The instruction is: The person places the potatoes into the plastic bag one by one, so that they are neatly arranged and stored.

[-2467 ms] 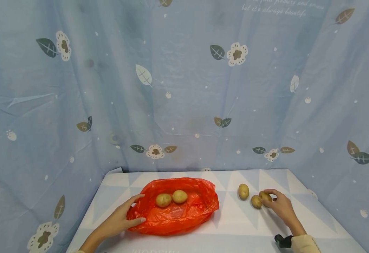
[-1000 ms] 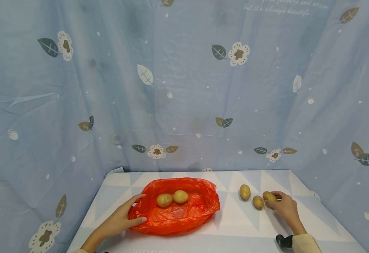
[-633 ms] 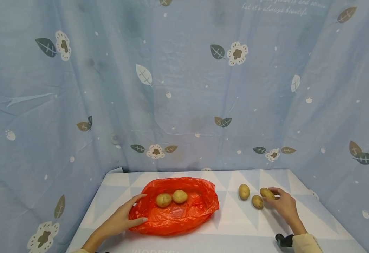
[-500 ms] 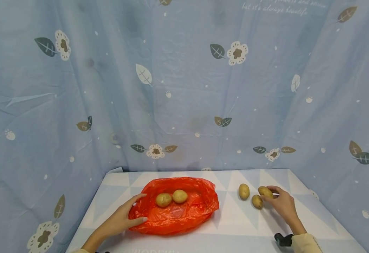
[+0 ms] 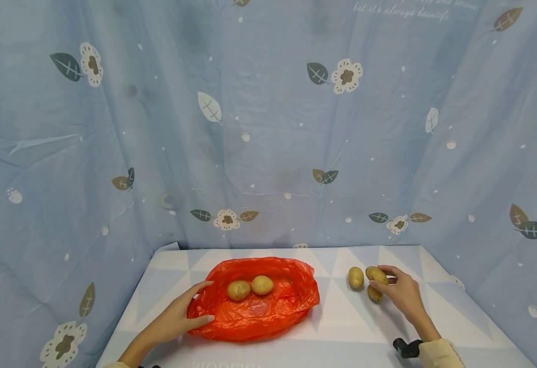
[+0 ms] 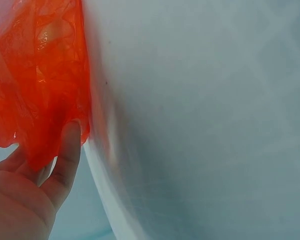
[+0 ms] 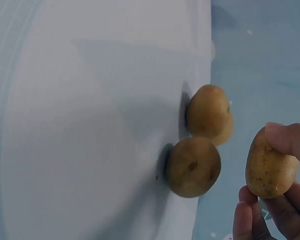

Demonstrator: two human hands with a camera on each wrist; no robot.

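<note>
1. Potato aloft: the right hand [image 5: 402, 294] pinches an oval, yellow-brown potato [image 5: 376, 275], long axis tilted; the open red plastic bag [image 5: 250, 328] lies well leftward.
2. Nearer the bag, the left hand [image 5: 173, 321], fingers spread, grips its left end.
3. The right-wrist view shows a gap above another potato [image 7: 192, 167]; the head view overlaps them.

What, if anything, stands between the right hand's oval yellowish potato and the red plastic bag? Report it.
Another oval yellowish potato on the patterned table lies between the held potato and the bag. The held one appears raised, so passing over seems feasible.
</note>
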